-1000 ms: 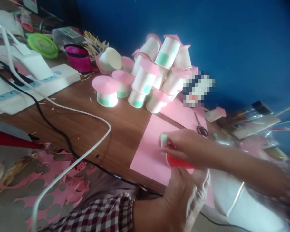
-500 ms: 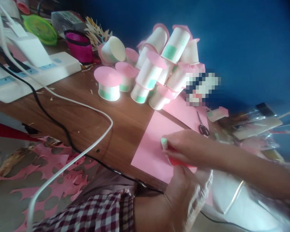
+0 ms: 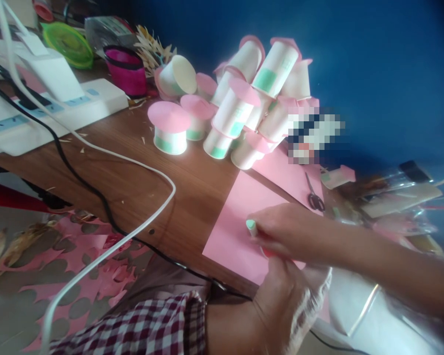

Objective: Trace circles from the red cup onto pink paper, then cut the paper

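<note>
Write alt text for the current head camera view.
The right hand grips a green-ended stick over pink paper, the left hand close beside it. Beyond, white cups with pink tops are piled on a wooden table before a blue wall.

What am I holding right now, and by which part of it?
Your right hand holds what looks like a marker, just below its green end. Your left hand is at a red object, mostly hidden, so that hold can't be told.
</note>
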The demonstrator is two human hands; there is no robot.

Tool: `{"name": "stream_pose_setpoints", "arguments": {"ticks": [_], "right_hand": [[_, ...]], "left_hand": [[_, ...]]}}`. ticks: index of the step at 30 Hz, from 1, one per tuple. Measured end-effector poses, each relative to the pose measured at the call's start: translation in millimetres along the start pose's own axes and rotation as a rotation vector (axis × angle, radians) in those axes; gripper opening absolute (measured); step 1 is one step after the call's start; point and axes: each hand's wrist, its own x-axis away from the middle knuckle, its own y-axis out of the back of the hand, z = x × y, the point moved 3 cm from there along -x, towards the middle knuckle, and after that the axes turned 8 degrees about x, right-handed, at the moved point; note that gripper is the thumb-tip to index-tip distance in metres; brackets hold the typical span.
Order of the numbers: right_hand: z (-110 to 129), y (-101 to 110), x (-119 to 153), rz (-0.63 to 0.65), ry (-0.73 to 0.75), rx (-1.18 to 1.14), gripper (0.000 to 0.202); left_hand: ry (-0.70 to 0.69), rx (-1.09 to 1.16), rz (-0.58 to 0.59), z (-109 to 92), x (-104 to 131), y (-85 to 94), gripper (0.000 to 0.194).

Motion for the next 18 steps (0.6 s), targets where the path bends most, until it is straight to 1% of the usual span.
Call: {"name": "stream_pose_setpoints", "arguments": {"ticks": [6,10,13,15,18], "right_hand": [[1,0,-3,0.012,-0.005,-0.009,0.026],[-1,3,-3,-0.029,-0.033,-0.013,0.026],[-4,3,-2,-0.059,-0.068,-0.031,0.024],[-7,2,-1,-0.074,-0.113,-0.043,0.023],[-9,3,0,-0.103,-0.176,-0.048,0.022]], "left_hand": [[-0.041,0.002,-0.032,-1,6,-1.2,0.039],[-0.084,-0.036,-0.097,-3,11,-1.5,0.040],[-0.096,-0.020,-0.135,-2,12,-1.4,0.039],[-0.086,0.008,-0.119,-1,11,-1.5,0.037],[-0.071,0.045,-0.063,1,9,-1.2,0.033]]}}
